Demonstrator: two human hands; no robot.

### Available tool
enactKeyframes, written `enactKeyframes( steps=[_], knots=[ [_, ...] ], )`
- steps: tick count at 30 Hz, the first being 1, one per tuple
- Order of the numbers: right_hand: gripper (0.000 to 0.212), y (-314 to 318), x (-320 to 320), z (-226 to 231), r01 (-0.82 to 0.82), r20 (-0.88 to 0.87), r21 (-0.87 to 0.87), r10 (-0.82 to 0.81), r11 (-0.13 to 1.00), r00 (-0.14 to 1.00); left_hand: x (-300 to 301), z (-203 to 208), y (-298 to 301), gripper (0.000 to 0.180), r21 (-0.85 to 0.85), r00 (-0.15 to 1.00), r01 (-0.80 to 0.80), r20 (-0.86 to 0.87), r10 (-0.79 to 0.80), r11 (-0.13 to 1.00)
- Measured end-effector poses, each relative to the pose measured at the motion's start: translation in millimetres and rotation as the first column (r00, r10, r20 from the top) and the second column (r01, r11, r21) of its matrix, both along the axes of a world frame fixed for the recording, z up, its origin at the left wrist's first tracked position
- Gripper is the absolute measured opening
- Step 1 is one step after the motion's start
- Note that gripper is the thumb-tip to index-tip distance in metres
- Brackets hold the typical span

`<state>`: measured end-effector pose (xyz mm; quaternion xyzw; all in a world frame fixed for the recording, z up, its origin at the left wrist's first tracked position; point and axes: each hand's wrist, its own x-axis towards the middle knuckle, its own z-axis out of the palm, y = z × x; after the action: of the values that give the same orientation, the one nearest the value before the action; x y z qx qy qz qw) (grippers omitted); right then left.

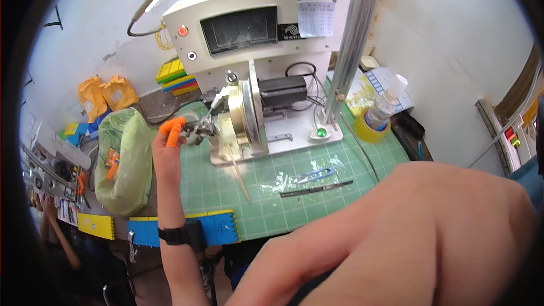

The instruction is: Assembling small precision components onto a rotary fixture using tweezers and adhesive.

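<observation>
My left hand (171, 134) wears orange finger covers and a black band on its wrist. Its fingers are closed at the end of a small silver metal fixture (202, 128) on the front of a white bench machine (283, 56). Just right of the fixture sits a brass-coloured round wheel (236, 116) against a grey disc. A thin wooden stick (240, 177) slants down from below the wheel. My right arm (351, 232) crosses the lower right, bent at the elbow; its hand lies outside the picture.
On the green cutting mat (263, 215) lie blue-handled thread snips (317, 175) and a dark thin tool (317, 188). A green-lined bin (126, 187) stands left. A clear bottle (382, 107) sits in a yellow holder right. Blue strips (221, 226) line the front edge. Another person's hand (49, 207) shows far left.
</observation>
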<state>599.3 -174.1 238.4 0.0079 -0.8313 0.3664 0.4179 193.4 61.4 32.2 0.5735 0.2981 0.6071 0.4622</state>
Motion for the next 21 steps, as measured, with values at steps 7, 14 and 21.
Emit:
enactKeyframes(
  steps=[7,14,21],
  knots=[
    [0.052,14.6,16.8,1.0,0.012,0.009,0.010,-0.012,1.000,1.000,7.4,2.8,18.0,0.020,-0.009,0.998,0.036,0.054,-0.036,0.999],
    [0.051,21.8,34.6,12.8,0.042,0.018,0.032,-0.043,0.999,0.999,7.5,13.7,17.7,0.018,-0.022,1.000,-0.007,-0.002,0.007,1.000],
    [0.050,39.2,41.5,41.2,0.053,0.000,0.128,-0.053,0.990,0.999,16.2,33.8,8.4,0.016,-0.014,0.999,-0.044,0.003,0.044,0.999]
  ],
)
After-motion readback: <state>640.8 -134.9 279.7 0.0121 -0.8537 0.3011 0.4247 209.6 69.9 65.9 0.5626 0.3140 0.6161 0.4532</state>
